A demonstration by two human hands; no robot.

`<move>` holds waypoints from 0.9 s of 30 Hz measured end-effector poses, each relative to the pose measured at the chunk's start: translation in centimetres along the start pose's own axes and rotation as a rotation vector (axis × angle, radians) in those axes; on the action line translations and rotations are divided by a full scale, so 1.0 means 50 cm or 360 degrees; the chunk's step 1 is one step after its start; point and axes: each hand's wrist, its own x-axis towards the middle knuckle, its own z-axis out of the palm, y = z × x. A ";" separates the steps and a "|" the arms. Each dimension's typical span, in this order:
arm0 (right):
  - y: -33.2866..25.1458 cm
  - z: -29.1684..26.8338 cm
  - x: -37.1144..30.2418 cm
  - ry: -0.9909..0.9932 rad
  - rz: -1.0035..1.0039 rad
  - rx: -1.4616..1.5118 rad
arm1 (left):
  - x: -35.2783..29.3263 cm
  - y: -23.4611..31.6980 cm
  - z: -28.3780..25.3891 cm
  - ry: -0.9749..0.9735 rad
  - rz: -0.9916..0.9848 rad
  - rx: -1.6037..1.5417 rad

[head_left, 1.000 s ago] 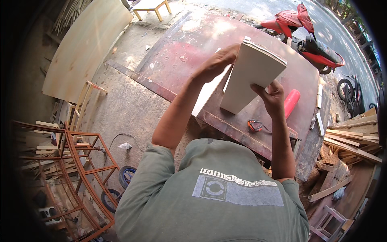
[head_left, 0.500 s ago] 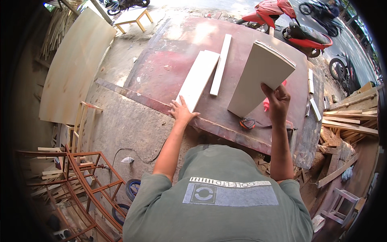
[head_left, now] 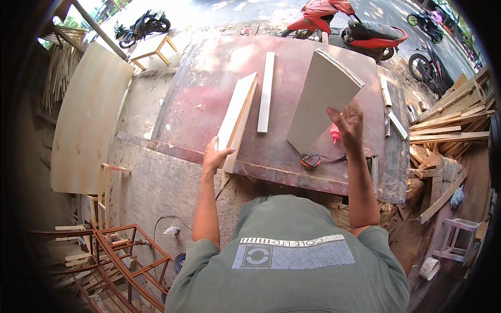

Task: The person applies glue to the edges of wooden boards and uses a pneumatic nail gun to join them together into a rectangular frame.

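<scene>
White board (head_left: 236,112): long, pale bare wood along its right side, tilted on tabletop (head_left: 209,99), near end gripped in left hand (head_left: 213,158). Grey panel (head_left: 319,99): wide, flat, layered top edge, upright with a lean; right hand (head_left: 348,125) at its right edge, grip unclear.

The pale panel (head_left: 318,96) looks smooth and matt, the tabletop (head_left: 206,112) scuffed.

The head view looks steeply down from the person's head through a wide fisheye lens whose rim darkens the corners. It faces forward over the green shirt (head_left: 292,284), nearest at the lower edge, across the bench (head_left: 195,107) at mid-frame, out to the road (head_left: 229,20) along the upper edge.
</scene>
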 end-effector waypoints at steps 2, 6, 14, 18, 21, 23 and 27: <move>0.003 0.010 0.000 0.0034 -0.0038 0.0181 | -0.032 0.054 -0.036 -0.0199 -0.0002 -0.0325; 0.011 0.018 0.029 -0.0223 0.0009 0.0419 | -0.079 0.037 -0.105 -0.0632 0.0104 -0.0797; 0.068 0.038 0.182 -0.1060 -0.0003 0.0820 | -0.140 0.046 -0.138 -0.0813 0.0477 -0.0996; 0.050 0.057 0.174 -0.0737 0.0060 0.0684 | -0.139 0.058 -0.148 -0.0621 0.0555 -0.1045; 0.031 0.044 0.152 -0.0315 0.0109 0.0551 | -0.141 0.081 -0.156 -0.0450 0.0417 -0.0804; -0.005 0.030 0.134 -0.0122 -0.0016 0.0529 | -0.103 0.005 -0.154 -0.0359 0.0584 -0.0461; -0.080 -0.005 0.083 0.0306 -0.0207 0.0333 | -0.059 -0.043 -0.125 -0.0218 0.0857 0.0290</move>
